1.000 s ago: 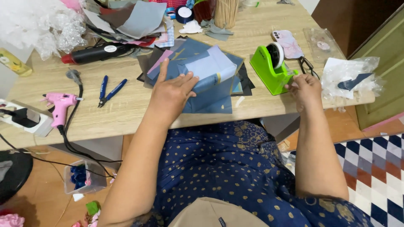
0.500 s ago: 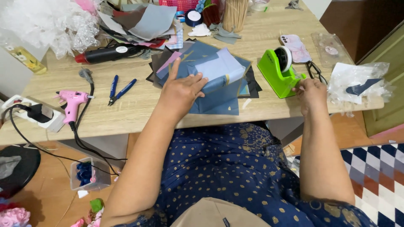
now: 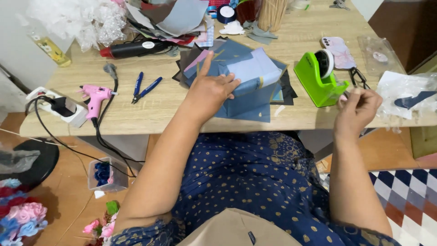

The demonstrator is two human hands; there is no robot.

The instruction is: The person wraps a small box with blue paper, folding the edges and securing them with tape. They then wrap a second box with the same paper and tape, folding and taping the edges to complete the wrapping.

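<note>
Left hand (image 3: pixel 210 91) flat, open, pressing blue paper stack (image 3: pixel 248 86) mid-desk (image 3: pixel 150 114); right hand (image 3: pixel 357 109) near front edge beside green tape dispenser (image 3: pixel 316 77), grip pinched, contents unclear.

Your left hand (image 3: pixel 210 91) presses on matt blue paper sheets (image 3: pixel 248 86), smooth and creased at the folds. They lie on a pale wood-grain table (image 3: pixel 136 116) with a dull finish. By your right hand (image 3: pixel 357 109) stands a glossy green plastic tape dispenser (image 3: pixel 314 79). The pink glue gun (image 3: pixel 95 98) looks like smooth plastic; crinkled clear film (image 3: pixel 405 98) shines.
</note>
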